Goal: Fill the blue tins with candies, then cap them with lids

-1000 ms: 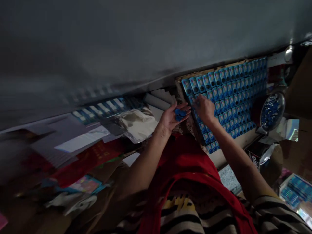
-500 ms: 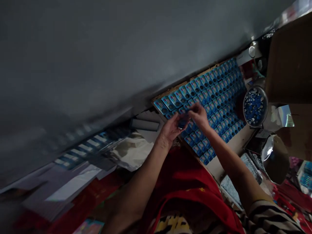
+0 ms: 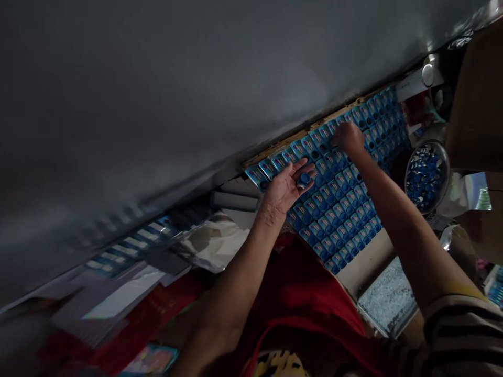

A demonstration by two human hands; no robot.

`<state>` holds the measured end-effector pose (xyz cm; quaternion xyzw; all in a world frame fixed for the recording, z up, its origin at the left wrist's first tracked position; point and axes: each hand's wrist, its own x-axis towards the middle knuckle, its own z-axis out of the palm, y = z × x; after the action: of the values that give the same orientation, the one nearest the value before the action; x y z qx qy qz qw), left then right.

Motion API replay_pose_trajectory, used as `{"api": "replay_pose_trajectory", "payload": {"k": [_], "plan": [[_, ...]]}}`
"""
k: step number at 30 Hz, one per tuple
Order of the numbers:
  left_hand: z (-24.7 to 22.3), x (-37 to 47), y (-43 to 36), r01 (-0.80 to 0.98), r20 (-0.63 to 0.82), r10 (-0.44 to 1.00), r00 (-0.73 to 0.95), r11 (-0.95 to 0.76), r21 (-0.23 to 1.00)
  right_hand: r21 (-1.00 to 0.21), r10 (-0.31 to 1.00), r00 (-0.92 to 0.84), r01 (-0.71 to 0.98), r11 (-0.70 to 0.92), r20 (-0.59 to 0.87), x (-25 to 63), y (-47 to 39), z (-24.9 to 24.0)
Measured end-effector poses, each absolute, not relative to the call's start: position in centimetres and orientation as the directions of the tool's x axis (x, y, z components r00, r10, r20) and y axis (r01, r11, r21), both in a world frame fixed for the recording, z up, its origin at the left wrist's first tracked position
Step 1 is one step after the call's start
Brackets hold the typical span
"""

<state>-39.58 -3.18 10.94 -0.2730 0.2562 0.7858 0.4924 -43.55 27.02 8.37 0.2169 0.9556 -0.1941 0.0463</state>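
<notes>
Rows of small blue cards (image 3: pixel 330 193), many with a dark round spot, lie on a board. My left hand (image 3: pixel 286 186) is palm up over the near left part of the rows, its fingers loosely curled around small round blue pieces (image 3: pixel 304 180). Farther back, my right hand (image 3: pixel 349 139) is closed over the upper rows, fingertips down at the cards; whatever it pinches is too hidden to make out. To the right of the rows stands a round bowl (image 3: pixel 427 177) of small blue and silvery pieces.
A clear tray of pale small pieces (image 3: pixel 389 296) lies at the lower right. Cardboard boxes (image 3: pixel 477 104) stand at the far right. A grey wall (image 3: pixel 196 78) runs behind the board. Plastic bags (image 3: pixel 216 241) and papers lie at left.
My right hand has moved away from my left hand, up and to the right over the cards. My left hand has opened somewhat, showing the blue pieces. The view has shifted slightly.
</notes>
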Motion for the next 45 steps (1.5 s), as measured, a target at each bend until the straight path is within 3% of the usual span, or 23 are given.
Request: {"api": "replay_pose_trajectory", "payload": {"k": [4,9,11,16,19,24,27,31,33,38,42,45], "plan": [[10.6,-40.1,-2.4,-0.9,-0.669,0.632,-0.39,-0.414,0.134,-0.305,0.42,-0.87,0.487,0.819,-0.259,-44.6,28.8,7.6],[11.6,-40.3,-2.4,-0.9,-0.697,0.609,-0.379,-0.419,0.123,-0.225,0.423,-0.887,0.457,0.86,-0.184,-43.3,24.4,11.3],[12.0,-40.1,-2.7,-0.905,-0.695,0.62,-0.366,-0.41,0.111,-0.275,0.339,-0.925,0.375,0.885,-0.17,-41.6,21.0,13.5],[12.3,-39.4,-2.7,-0.899,-0.716,0.601,-0.355,-0.429,0.086,-0.547,0.017,-0.956,0.182,0.817,-0.293,-35.3,14.4,16.3],[12.4,-39.0,-2.1,-0.917,-0.758,0.579,-0.301,-0.395,0.063,-0.636,0.071,-0.948,0.261,0.726,-0.309,-32.8,13.4,15.4],[12.7,-38.7,-1.9,-0.909,-0.809,0.515,-0.284,-0.412,0.057,-0.759,0.323,-0.898,0.429,0.49,-0.298,-33.9,16.0,13.4],[12.9,-38.8,-2.5,-0.902,-0.797,0.518,-0.311,-0.426,0.075,-0.639,0.474,-0.859,0.478,0.602,-0.195,-37.1,18.3,13.2],[12.6,-39.3,-3.6,-0.893,-0.765,0.532,-0.364,-0.432,0.124,-0.293,0.475,-0.855,0.518,0.803,-0.208,-41.3,20.3,12.8],[12.1,-39.5,-4.0,-0.889,-0.754,0.538,-0.377,-0.439,0.131,-0.194,0.472,-0.841,0.526,0.828,-0.264,-42.8,21.3,11.9],[11.0,-39.5,-4.2,-0.858,-0.713,0.555,-0.429,-0.497,0.129,-0.28,0.419,-0.863,0.492,0.824,-0.283,-45.0,23.7,10.0],[11.2,-38.8,-4.2,-0.84,-0.731,0.521,-0.44,-0.527,0.13,-0.204,0.438,-0.851,0.502,0.84,-0.292,-43.8,21.3,12.2],[11.3,-38.1,-4.2,-0.833,-0.735,0.508,-0.45,-0.535,0.14,-0.331,0.373,-0.895,0.438,0.836,-0.245,-40.6,16.9,15.1]]}}
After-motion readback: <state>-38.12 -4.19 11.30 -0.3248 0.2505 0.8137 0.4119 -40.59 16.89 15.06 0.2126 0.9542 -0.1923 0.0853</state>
